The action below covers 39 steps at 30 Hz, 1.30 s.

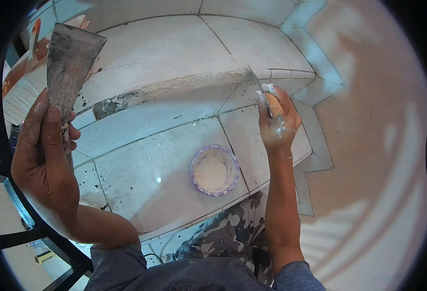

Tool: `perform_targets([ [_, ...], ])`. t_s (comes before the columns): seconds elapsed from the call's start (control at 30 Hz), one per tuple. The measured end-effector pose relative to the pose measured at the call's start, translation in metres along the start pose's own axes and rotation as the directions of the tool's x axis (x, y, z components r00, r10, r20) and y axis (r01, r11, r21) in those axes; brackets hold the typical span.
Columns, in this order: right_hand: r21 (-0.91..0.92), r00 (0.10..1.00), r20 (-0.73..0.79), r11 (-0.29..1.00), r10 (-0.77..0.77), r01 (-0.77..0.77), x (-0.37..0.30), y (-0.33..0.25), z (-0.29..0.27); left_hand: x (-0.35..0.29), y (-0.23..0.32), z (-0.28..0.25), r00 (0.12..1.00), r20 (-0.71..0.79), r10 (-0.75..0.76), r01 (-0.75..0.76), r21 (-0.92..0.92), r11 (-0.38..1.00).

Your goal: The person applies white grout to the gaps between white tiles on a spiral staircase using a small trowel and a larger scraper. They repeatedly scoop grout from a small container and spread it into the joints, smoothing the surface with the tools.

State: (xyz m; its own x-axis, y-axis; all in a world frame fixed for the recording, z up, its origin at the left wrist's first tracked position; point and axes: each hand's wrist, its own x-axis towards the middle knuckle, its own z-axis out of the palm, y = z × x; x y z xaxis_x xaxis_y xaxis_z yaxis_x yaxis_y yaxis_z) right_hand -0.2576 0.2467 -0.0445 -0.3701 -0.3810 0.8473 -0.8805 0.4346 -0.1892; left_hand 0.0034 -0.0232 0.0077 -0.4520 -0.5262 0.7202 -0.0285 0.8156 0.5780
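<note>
My left hand [51,140] is closed round a wide putty knife [70,60], its grey, smeared blade pointing up. In my right hand [281,121] is a tool with an orange-brown wooden handle [273,104]. Its thin blade shows almost edge-on and reaches the step's front edge [245,72]. White paste clings to my right fingers and thumb. Along that edge runs a rough band of white paste [174,87], with a dark bare stretch [108,107] at its left end. A purple-rimmed tub [214,169] of whitish paste stands on the lower tiled step.
White tiled steps [150,140] rise in front of me. To the left stand a black metal railing [61,242] and a white container with a brush [33,46] in or on it. A beige wall [368,145] with stepped tile trim closes the right side.
</note>
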Motion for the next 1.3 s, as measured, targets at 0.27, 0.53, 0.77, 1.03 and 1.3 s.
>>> perform_targets([
  [0.27,0.044,0.997,0.023,0.996,0.075,-0.076,0.002,-0.006,-0.008,-0.001,0.000,0.000,1.000,-0.009,-0.008,0.008,0.016,1.000],
  [0.53,0.138,0.998,-0.060,0.990,0.030,-0.021,-0.012,-0.007,-0.010,-0.001,-0.001,-0.002,1.000,-0.003,-0.016,0.016,0.015,1.000],
  [0.77,0.352,0.891,0.276,0.825,0.359,-0.441,-0.006,0.023,-0.041,0.000,-0.001,-0.001,1.000,0.000,-0.018,0.018,0.001,1.000],
  [1.03,0.310,0.844,0.528,0.906,0.089,-0.290,0.033,0.033,-0.031,-0.001,0.001,0.000,0.999,0.004,-0.036,0.036,0.006,0.999],
  [1.3,0.292,0.956,0.286,0.956,-0.065,-0.023,0.017,0.021,-0.034,0.000,0.003,-0.002,0.999,0.001,-0.046,0.046,0.008,0.999],
])
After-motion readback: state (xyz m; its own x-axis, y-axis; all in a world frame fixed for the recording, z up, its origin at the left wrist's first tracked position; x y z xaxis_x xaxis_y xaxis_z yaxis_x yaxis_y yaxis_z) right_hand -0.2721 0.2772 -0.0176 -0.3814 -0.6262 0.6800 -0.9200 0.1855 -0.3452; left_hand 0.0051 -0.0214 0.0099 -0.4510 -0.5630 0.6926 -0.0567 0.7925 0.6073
